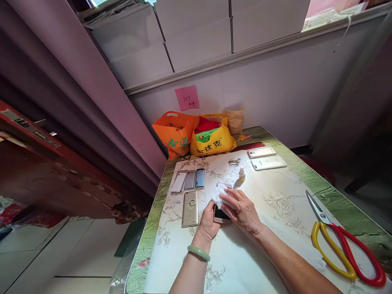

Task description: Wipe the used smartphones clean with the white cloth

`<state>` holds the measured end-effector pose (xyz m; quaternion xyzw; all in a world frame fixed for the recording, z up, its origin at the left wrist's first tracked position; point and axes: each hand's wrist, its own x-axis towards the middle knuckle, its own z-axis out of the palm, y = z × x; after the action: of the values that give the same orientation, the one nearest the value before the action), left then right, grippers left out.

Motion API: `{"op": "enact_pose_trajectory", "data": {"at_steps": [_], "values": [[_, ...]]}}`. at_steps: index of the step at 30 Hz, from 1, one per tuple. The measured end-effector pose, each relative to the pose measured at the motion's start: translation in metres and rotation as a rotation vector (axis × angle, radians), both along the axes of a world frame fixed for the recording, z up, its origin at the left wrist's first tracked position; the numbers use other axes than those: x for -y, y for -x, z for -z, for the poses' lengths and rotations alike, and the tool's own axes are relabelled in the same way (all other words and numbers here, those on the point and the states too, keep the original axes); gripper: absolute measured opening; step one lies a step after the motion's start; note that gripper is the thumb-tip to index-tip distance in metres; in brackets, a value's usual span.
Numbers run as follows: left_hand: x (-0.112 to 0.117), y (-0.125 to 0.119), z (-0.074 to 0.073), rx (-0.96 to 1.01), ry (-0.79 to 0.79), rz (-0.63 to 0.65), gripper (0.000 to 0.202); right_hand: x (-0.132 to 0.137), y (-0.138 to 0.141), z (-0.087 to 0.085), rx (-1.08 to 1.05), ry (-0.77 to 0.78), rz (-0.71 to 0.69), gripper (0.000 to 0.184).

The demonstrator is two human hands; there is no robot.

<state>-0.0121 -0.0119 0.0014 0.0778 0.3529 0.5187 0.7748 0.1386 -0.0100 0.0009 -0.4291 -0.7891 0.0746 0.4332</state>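
I counted one held phone, one white cloth, one pair of scissors, one small bottle and two phones right of it. The held phone had a dark screen and pale border. My left hand gripped its left side; my right hand, above it, was clamped on the cloth.

Right of the right hand, flowered tablecloth lies open as far as the scissors — a wide lane; ahead, a small bottle stands in the way — leftward, a gold phone crowds the left hand
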Motion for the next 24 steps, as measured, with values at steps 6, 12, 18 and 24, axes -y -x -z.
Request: {"op": "enact_pose_trajectory", "data": {"at_steps": [6,12,18,24], "values": [[0.001,0.001,-0.002,0.055,0.003,-0.058,0.035,0.003,-0.003,-0.014,0.042,0.011,-0.354,0.019],[0.002,-0.001,-0.010,0.055,-0.045,-0.086,0.039,0.000,-0.006,-0.011,-0.033,0.026,-0.301,0.014],[0.004,-0.002,-0.001,-0.033,0.015,-0.113,0.028,-0.005,-0.004,0.002,-0.334,0.077,0.049,0.022],[0.010,0.002,-0.009,-0.165,-0.072,0.089,0.029,-0.014,-0.012,0.000,-0.545,0.085,0.183,0.026]]}}
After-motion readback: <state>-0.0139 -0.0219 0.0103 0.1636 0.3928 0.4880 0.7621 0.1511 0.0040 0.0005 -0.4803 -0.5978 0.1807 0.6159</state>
